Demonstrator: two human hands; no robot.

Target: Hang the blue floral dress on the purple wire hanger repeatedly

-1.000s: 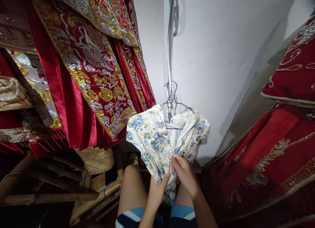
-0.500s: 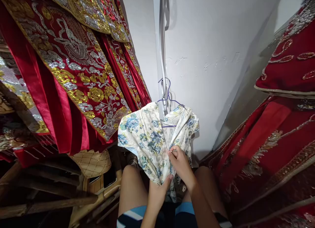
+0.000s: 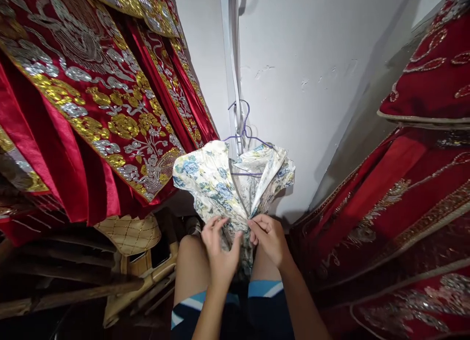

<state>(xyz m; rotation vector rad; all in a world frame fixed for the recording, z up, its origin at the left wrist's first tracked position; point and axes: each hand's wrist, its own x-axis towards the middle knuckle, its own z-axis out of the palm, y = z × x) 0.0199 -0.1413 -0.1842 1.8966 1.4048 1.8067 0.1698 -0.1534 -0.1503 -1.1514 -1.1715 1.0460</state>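
A cream short-sleeved blouse (image 3: 213, 176) with blue and yellow flowers hangs in front of me on a thin purple wire hanger (image 3: 245, 133). Its neckline falls open in a deep V. My right hand (image 3: 270, 239) pinches the front edge of the blouse at the bottom of that V, thumb against fingers. Just to the left, my left hand (image 3: 222, 252) is open in front of the lower blouse, thumb and fingers apart. Whether its fingertips touch the fabric I cannot tell. Both hands partly cover the lower part of the garment.
Pale straps (image 3: 232, 61) run down the white wall (image 3: 301, 46) to the hanger. Red garments with gold and silver embroidery (image 3: 125, 127) hang at left, above a wooden chair (image 3: 147, 281). More red beaded clothing (image 3: 389, 193) hangs at right. My bare knees are below the blouse.
My left hand has let go of the blouse's lower edge and moved up and left, fingers spreading. My right hand still pinches the front edge. The view has shifted slightly.
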